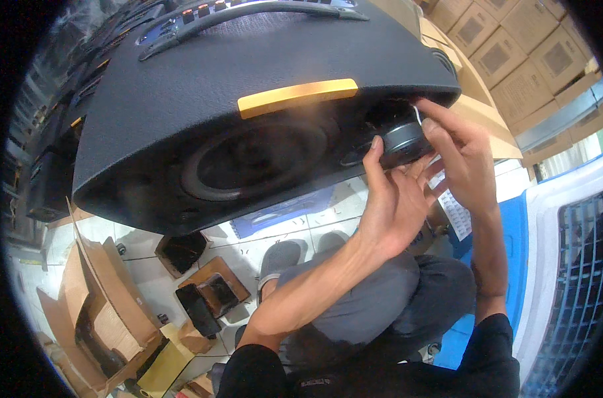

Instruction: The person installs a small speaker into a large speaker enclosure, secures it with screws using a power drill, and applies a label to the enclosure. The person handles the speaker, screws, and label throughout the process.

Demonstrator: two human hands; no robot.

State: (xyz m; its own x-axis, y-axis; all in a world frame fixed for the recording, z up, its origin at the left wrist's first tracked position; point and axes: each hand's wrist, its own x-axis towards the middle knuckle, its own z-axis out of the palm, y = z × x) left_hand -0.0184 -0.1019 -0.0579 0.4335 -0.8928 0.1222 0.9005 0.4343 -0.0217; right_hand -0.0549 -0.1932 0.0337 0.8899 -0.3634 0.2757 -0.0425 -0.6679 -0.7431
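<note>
Now holding driver [402, 139] at speaker [202, 86], two o'clock.
Grasped between left grip [395, 209], seven o'clock, and right grip [468, 162], three.

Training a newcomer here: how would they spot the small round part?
Find the big black speaker cabinet. Near its right end, the left hand and right hand hold the round part. Smaller than the cone nearby, it has a grey band.

The speaker cabinet [295, 56] was before the knees [371, 295]. A carton [109, 265] lay left; stacked boxes [523, 69] stood behind, at right.
</note>
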